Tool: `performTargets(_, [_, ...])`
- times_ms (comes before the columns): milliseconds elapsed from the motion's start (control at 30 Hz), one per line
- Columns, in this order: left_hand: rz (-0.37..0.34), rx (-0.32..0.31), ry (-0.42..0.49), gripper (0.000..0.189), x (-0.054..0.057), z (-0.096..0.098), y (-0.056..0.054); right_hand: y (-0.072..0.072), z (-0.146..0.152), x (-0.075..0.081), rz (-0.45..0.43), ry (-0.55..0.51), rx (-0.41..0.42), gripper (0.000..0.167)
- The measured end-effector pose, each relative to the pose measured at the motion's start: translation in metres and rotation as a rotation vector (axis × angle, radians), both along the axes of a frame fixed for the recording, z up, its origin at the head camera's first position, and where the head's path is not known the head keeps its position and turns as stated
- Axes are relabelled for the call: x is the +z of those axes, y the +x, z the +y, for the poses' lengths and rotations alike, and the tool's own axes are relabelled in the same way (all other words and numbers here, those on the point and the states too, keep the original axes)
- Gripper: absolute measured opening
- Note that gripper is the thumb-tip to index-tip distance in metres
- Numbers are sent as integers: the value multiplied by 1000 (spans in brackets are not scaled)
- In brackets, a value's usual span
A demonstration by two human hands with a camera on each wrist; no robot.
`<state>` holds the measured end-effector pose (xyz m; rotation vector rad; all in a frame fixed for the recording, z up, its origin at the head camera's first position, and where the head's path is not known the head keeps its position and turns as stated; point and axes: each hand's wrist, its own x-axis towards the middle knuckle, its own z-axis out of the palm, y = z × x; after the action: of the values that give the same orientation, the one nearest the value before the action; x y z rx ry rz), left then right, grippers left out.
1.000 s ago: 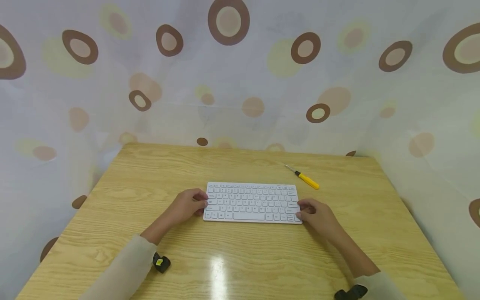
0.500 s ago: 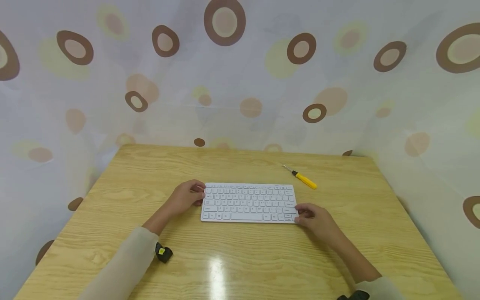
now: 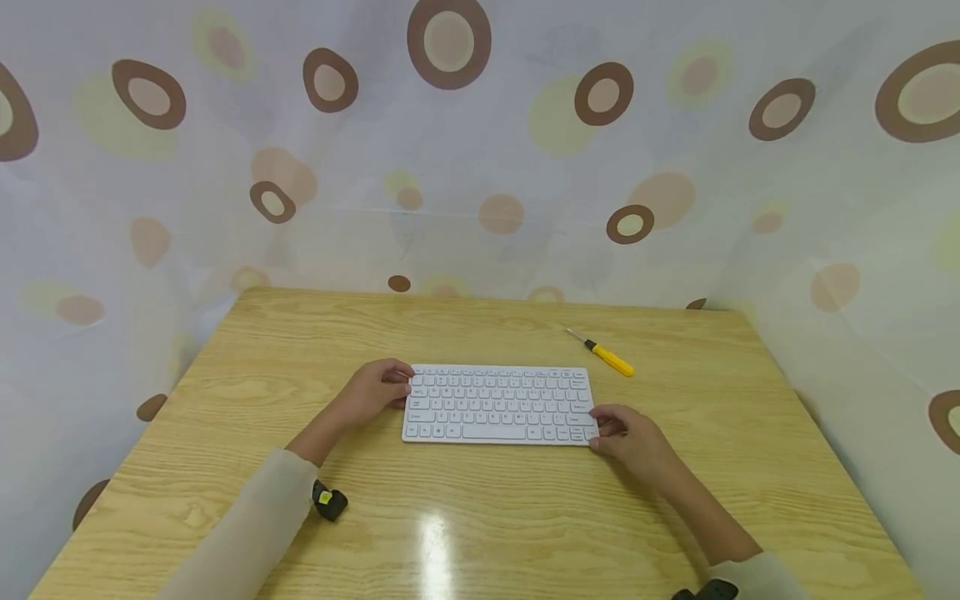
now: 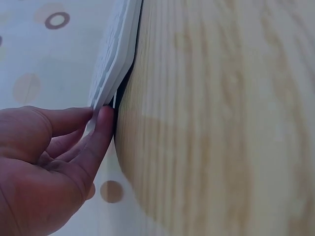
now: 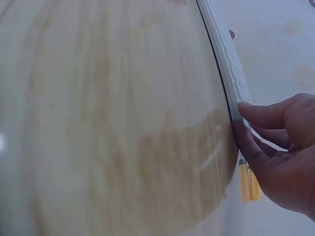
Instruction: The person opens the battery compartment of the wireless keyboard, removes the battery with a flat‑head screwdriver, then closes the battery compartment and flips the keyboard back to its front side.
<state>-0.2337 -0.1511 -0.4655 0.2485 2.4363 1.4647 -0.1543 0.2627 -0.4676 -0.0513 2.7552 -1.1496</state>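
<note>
A slim white keyboard point(image 3: 498, 404) lies on the wooden table, its long side facing the person. At its left end, near the back corner, the left hand point(image 3: 369, 392) pinches the edge. In the left wrist view, thumb and fingers point(image 4: 103, 120) sit on either side of the keyboard's rim point(image 4: 118, 64), with a thin dark gap between board and table. On the opposite end, by the front corner, the right hand point(image 3: 636, 440) grips the edge. The right wrist view has the thumb point(image 5: 246, 109) on the key side and a finger underneath.
Behind the keyboard, to the right, lies a screwdriver point(image 3: 611, 358) with a yellow handle, its tip pointing back left. The wooden table point(image 3: 480, 508) meets a patterned cloth point(image 3: 502, 167) at the back and sides. Black devices are strapped at both wrists.
The left hand has slid back along the keyboard's left edge to its rear corner. The right hand has shifted slightly toward the front corner. The keyboard stays in about the same place.
</note>
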Motion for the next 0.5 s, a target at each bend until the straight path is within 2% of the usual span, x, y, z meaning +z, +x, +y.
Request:
performTargets(300, [-3,-7,22,29,-2,-2,-3,0,-2,2,-13,3,-14,43])
performTargets(500, [-12,0,46,32,9,-3,-4,-1,-3,3,-2,6,-6,43])
